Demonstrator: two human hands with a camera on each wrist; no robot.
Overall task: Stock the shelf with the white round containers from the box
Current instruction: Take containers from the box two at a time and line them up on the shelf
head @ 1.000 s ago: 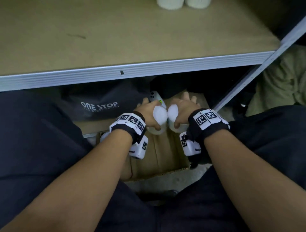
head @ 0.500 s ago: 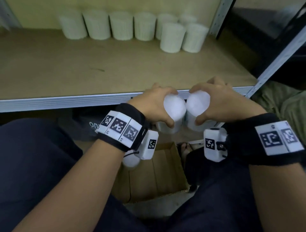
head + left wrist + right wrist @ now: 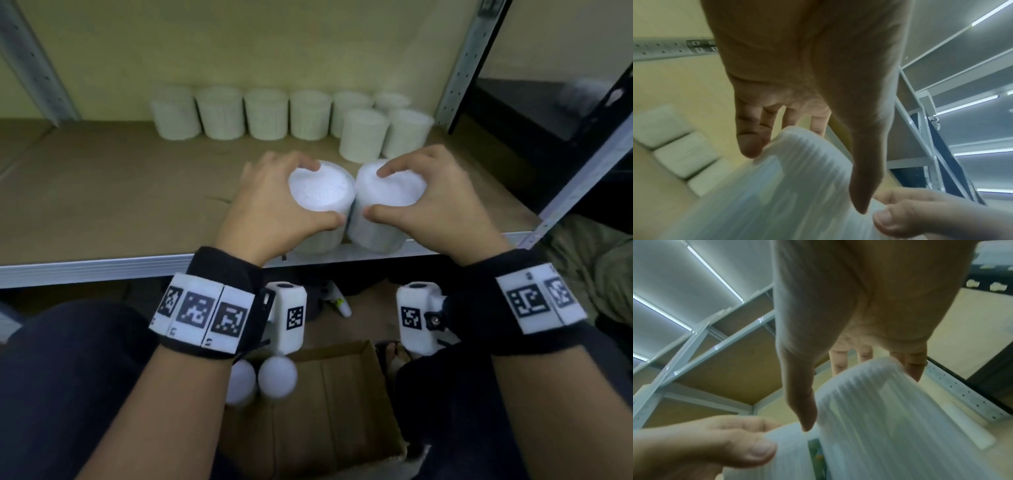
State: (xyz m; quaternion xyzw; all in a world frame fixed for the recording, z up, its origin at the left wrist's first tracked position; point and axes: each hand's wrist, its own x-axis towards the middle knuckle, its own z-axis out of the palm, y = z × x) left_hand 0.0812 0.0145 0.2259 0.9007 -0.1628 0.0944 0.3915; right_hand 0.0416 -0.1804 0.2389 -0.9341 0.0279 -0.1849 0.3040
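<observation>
Left hand (image 3: pixel 274 202) curled round left container (image 3: pixel 320 192), right hand (image 3: pixel 435 198) round right container (image 3: pixel 390 188); both held touching over shelf (image 3: pixel 102 192) front edge. Container bases hidden. Box (image 3: pixel 342 411) at 6 o'clock, partly covered by wrists.

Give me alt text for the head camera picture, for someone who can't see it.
Two hands, left hand and right hand, each grip a white round container over a wooden shelf. More containers line its back; a cardboard box sits below.
</observation>
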